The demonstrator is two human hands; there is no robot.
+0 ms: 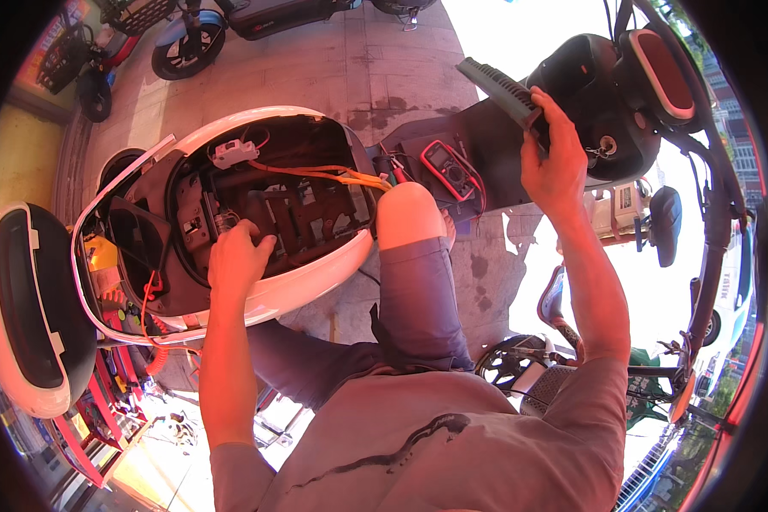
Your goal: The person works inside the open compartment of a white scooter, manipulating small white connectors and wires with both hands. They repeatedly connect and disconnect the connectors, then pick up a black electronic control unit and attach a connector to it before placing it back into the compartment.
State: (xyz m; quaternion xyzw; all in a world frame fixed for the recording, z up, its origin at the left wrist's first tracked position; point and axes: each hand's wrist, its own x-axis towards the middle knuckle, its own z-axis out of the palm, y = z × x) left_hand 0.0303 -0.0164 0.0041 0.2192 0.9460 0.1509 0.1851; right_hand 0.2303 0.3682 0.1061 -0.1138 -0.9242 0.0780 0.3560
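Head view | right hand grasping slotted dark part by one end, raised near scooter's front | left hand at open compartment, fingers half-curled, cannot tell if gripping anything | grey block at compartment's far side, orange cables leading toward knee | red-edged multimeter lying between the hands
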